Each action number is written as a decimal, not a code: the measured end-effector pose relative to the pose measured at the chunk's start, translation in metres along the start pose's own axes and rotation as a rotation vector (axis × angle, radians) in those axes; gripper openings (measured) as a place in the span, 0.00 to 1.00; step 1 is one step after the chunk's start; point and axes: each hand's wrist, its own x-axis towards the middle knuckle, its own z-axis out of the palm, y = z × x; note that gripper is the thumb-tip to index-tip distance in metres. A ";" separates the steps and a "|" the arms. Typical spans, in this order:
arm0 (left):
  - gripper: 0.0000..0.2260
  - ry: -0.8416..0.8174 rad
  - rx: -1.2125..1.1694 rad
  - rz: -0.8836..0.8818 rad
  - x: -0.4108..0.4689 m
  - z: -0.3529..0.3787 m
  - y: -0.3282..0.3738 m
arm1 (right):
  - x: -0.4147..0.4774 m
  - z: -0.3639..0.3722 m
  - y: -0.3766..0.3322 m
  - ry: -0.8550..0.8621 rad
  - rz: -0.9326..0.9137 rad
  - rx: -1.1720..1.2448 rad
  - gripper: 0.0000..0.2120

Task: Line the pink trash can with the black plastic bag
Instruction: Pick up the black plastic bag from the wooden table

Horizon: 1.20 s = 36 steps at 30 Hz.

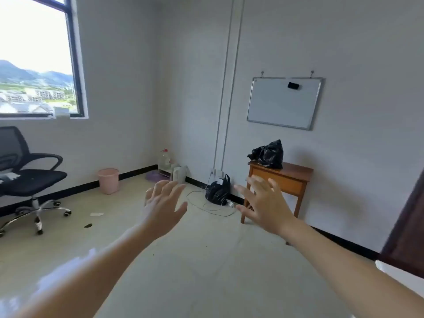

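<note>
The pink trash can (108, 180) stands on the floor against the far left wall, with no liner visible. A crumpled black plastic bag (268, 154) lies on top of a small wooden table (296, 174) by the right wall. A second black bag (218, 190) sits on the floor in the corner beside some cables. My left hand (164, 206) and my right hand (263, 204) are stretched out in front of me, fingers spread, holding nothing. Both are well short of the can and the bags.
A black office chair (29, 177) on wheels stands at the left under the window. A water jug (164, 159) and a white kettle (180, 174) sit in the far corner. White cables (206, 206) trail over the floor. A whiteboard (284, 102) hangs above the table. A dark door edge (406, 230) is at right.
</note>
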 end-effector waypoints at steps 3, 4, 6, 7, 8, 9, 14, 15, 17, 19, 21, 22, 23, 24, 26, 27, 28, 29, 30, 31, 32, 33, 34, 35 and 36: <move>0.33 -0.047 -0.063 -0.021 0.008 0.029 -0.004 | 0.001 0.030 0.002 0.017 -0.012 0.001 0.24; 0.33 -0.063 -0.068 -0.024 0.009 0.040 -0.002 | -0.005 0.041 0.006 -0.003 0.002 -0.025 0.24; 0.30 -0.078 -0.070 0.024 0.016 0.063 0.006 | -0.012 0.056 0.019 -0.010 0.005 -0.046 0.23; 0.29 -0.081 -0.072 0.047 0.020 0.072 0.010 | -0.013 0.060 0.026 -0.024 0.015 -0.052 0.23; 0.28 -0.106 -0.074 0.060 0.026 0.078 0.016 | -0.013 0.060 0.034 -0.045 0.025 -0.046 0.23; 0.28 -0.115 -0.073 0.077 0.034 0.083 0.022 | -0.013 0.064 0.044 -0.056 0.038 -0.053 0.23; 0.34 -0.093 -0.087 0.119 0.085 0.105 0.066 | -0.008 0.072 0.103 -0.069 0.117 -0.035 0.23; 0.32 -0.090 -0.091 0.115 0.097 0.111 0.079 | -0.009 0.074 0.117 -0.058 0.121 -0.028 0.23; 0.29 -0.109 -0.101 0.125 0.120 0.126 0.105 | -0.013 0.076 0.143 -0.050 0.145 0.006 0.22; 0.29 -0.105 -0.115 0.132 0.140 0.142 0.131 | -0.014 0.082 0.172 -0.032 0.147 0.030 0.22; 0.33 -0.080 -0.124 0.141 0.154 0.158 0.150 | -0.011 0.093 0.198 -0.037 0.146 0.070 0.25; 0.35 -0.069 -0.126 0.146 0.160 0.166 0.157 | -0.007 0.100 0.211 -0.044 0.163 0.114 0.29; 0.36 -0.068 -0.125 0.146 0.168 0.174 0.161 | -0.001 0.108 0.223 -0.069 0.183 0.165 0.34; 0.37 -0.075 -0.117 0.139 0.175 0.183 0.164 | 0.003 0.118 0.232 -0.115 0.205 0.208 0.37; 0.38 -0.104 -0.088 0.114 0.191 0.201 0.162 | 0.014 0.144 0.247 -0.153 0.211 0.238 0.38; 0.38 -0.119 -0.074 0.100 0.199 0.210 0.159 | 0.022 0.156 0.253 -0.168 0.197 0.252 0.37; 0.38 -0.128 -0.064 0.086 0.208 0.219 0.154 | 0.029 0.169 0.258 -0.170 0.179 0.259 0.37; 0.38 -0.131 -0.057 0.075 0.219 0.228 0.149 | 0.038 0.181 0.264 -0.169 0.158 0.258 0.36; 0.37 -0.129 -0.046 0.068 0.230 0.237 0.143 | 0.047 0.193 0.271 -0.170 0.147 0.255 0.33; 0.37 -0.122 -0.031 0.065 0.242 0.246 0.137 | 0.058 0.203 0.278 -0.168 0.133 0.248 0.30; 0.36 -0.112 -0.018 0.063 0.256 0.256 0.132 | 0.069 0.212 0.287 -0.180 0.134 0.239 0.28; 0.36 -0.105 -0.011 0.062 0.270 0.265 0.127 | 0.081 0.219 0.296 -0.185 0.144 0.237 0.27; 0.36 -0.105 -0.012 0.062 0.286 0.274 0.125 | 0.093 0.227 0.306 -0.179 0.147 0.232 0.26; 0.36 -0.109 -0.019 0.062 0.302 0.283 0.124 | 0.106 0.233 0.317 -0.172 0.142 0.214 0.25; 0.36 -0.113 -0.028 0.063 0.320 0.292 0.124 | 0.118 0.241 0.329 -0.196 0.160 0.203 0.25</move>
